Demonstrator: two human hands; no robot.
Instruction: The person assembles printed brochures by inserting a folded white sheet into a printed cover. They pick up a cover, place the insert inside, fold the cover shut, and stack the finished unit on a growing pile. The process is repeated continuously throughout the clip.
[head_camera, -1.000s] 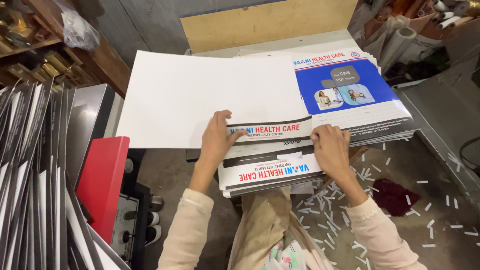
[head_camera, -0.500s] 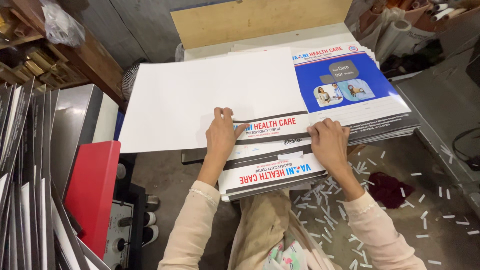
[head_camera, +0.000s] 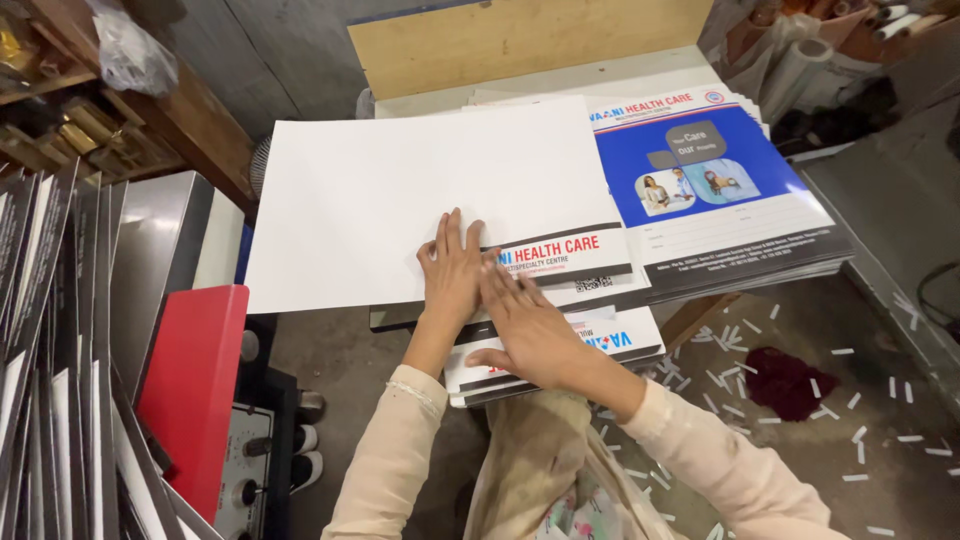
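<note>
A large printed card sheet (head_camera: 420, 195) lies white side up across a pile of like sheets, its lower flap folded up to show a red, black and white printed strip (head_camera: 560, 255). My left hand (head_camera: 452, 265) lies flat on the sheet's lower edge beside that strip, fingers spread. My right hand (head_camera: 525, 325) presses flat just below and to the right, over the fold and a lower stack of folded pieces (head_camera: 600, 340). Neither hand grips anything. The pile (head_camera: 720, 190) with a blue printed panel lies to the right.
A red-topped machine (head_camera: 190, 390) with knobs stands at the lower left, beside racks of dark sheets (head_camera: 50, 350). A plywood board (head_camera: 520, 40) leans at the back. Paper trimmings (head_camera: 850, 400) and a dark red rag (head_camera: 785, 380) lie on the floor at right.
My right hand has slid left along the folded flap, from the sheet's right part to just beside my left hand. The left hand stayed near the fold's left end.
</note>
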